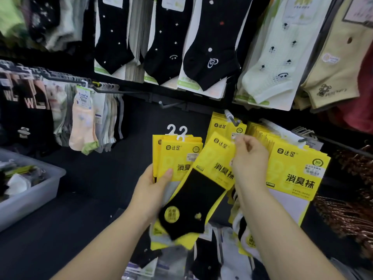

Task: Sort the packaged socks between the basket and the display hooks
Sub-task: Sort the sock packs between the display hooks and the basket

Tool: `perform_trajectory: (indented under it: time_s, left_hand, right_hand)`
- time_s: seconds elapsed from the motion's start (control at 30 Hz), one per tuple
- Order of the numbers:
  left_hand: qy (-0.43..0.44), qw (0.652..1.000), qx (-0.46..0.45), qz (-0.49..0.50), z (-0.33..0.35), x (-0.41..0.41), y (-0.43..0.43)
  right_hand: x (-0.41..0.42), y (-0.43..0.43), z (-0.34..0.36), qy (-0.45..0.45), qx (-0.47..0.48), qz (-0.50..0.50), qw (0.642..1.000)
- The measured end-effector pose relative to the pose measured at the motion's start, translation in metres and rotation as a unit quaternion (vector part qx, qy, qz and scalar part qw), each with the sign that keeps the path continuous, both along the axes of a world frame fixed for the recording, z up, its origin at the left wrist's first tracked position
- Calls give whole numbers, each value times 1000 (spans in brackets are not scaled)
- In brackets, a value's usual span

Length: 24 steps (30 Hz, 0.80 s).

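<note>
While pinched at its top right corner between thumb and curled fingers of the right hand (pixel 250 160), hangs tilted just below the display hook (pixel 232 119), lower end lying across the other packs: one yellow sock pack (pixel 203 190), black sock showing. Probably light, with thin card that bends and a slick film face. Best taken by the stiffer card header, not by the soft toe. Gripped in the left hand (pixel 151 188), thumb pressed on the front: a stack of like packs (pixel 175 156), white hangers up. Near, at far left, well apart from both hands: the grey basket (pixel 34 201).
</note>
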<state>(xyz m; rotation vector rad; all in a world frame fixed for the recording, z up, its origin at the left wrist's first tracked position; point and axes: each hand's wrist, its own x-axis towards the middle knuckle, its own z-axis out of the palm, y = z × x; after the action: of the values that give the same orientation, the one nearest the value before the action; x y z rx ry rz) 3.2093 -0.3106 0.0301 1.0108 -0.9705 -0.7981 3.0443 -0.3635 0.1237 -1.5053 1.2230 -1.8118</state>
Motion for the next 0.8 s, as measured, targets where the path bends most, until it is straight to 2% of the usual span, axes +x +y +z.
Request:
perform_trajectory:
  time_s: [0.13, 0.27, 0.47, 0.6, 0.67, 0.73, 0.8]
  left_hand:
    - [-77, 993, 9, 89, -3, 24, 4]
    - [-103, 989, 22, 99, -5, 39, 10]
    - [-82, 995, 35, 50, -2, 36, 16]
    - [-27, 999, 43, -12, 3, 26, 15]
    - [1, 998, 42, -49, 5, 21, 14]
    - [15, 996, 44, -80, 6, 15, 14]
    - [27, 993, 45, -110, 6, 6, 13]
  right_hand:
    - [3, -19, 30, 82, -35, -67, 994]
    - [5, -36, 47, 95, -29, -73, 992]
    - [0, -56, 56, 46, 68, -10, 997]
    - [-1, -37, 43, 59, 11, -28, 998]
    - [-2, -16, 24, 38, -37, -45, 998]
    - [3, 4, 4, 46, -29, -1, 999]
    - [10, 20, -9, 104, 32, 87, 990]
